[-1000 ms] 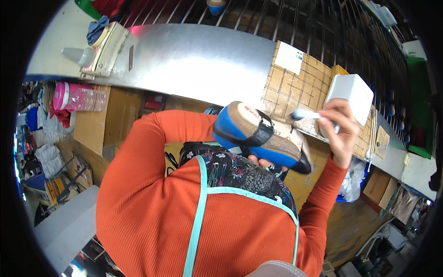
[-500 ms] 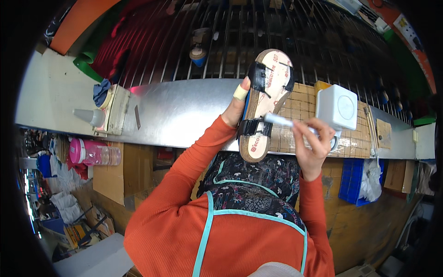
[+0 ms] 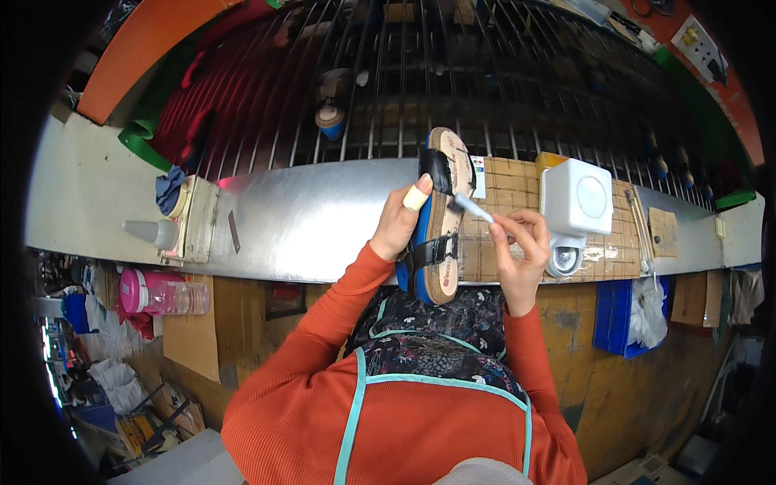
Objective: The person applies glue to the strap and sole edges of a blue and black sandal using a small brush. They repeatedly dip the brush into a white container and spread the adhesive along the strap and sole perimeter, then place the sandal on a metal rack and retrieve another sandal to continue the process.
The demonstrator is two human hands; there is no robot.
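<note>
My left hand [image 3: 396, 218], with a yellow wrap around the thumb, is closed on the side of a sandal [image 3: 444, 218]. The sandal stands nearly upright over the bench edge, its pale cork sole turned partly toward the right. Black strap ends lie across the sole, and blue shows along its left side. Between the thumb and fingers of my right hand [image 3: 524, 246] is a slim pale brush [image 3: 475, 208]. Its grey tip is at the sole's right side, close to the upper strap; whether it touches is hard to tell.
A white dispenser [image 3: 578, 196] with a small metal cup [image 3: 565, 259] stands on taped cardboard [image 3: 505, 182] at the right. Metal rollers [image 3: 380, 89] run behind the steel bench [image 3: 299, 210]. At the left are a grey cone [image 3: 152, 233] and a thin blade [image 3: 234, 231].
The sandal has come slightly lower and turned, so its sole now shows more edge-on. My right hand has shifted left with the brush, whose tip sits nearer the upper strap.
</note>
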